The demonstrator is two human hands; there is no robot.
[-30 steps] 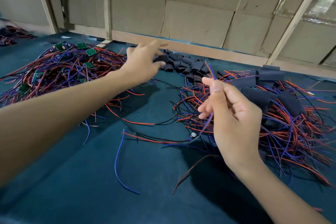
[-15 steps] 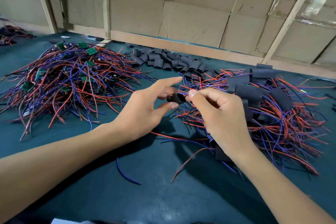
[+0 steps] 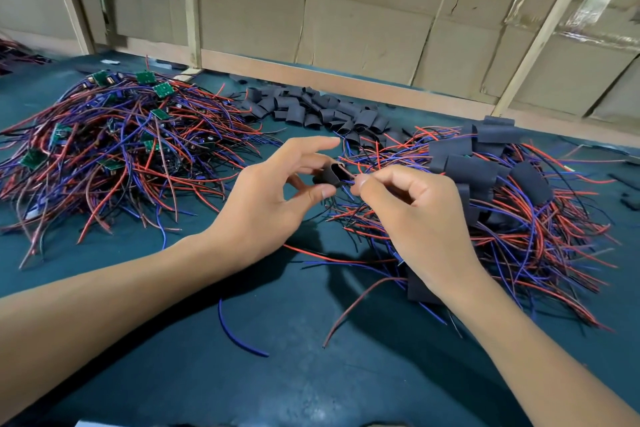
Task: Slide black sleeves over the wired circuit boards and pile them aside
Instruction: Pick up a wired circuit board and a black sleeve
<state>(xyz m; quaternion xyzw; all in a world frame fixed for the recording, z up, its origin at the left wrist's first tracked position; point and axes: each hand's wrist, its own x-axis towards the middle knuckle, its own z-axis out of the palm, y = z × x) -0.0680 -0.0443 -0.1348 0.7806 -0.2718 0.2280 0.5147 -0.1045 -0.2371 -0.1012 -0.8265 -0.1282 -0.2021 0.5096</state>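
Dark teal cloth covers the bench [image 3: 311, 374], with cardboard panels [image 3: 363, 28] and pale wooden battens behind it. Just above the middle of the bench, a short black sleeve [image 3: 330, 176] is held in the air, its open mouth turned toward the right hand. The left hand [image 3: 273, 204] has it in a pinching grip, thumb beneath and middle fingers behind, the forefinger stretched out straight above. The right hand [image 3: 412, 215] has its fingers curled, thumb and forefinger pinching red and blue wire ends [image 3: 348, 180] right at the sleeve's mouth. The board on those wires is hidden behind the right hand; a dark flat piece shows below the wrist, too unclear to name. To the right lies a heap of sleeved boards [image 3: 485, 163] with trailing wires. Beyond the hands sits a pile of empty sleeves [image 3: 311, 111]. At left spreads a tangle of bare green boards [image 3: 121, 135] on red, blue and black wires. A loose blue wire [image 3: 235, 333] lies near the forearms.
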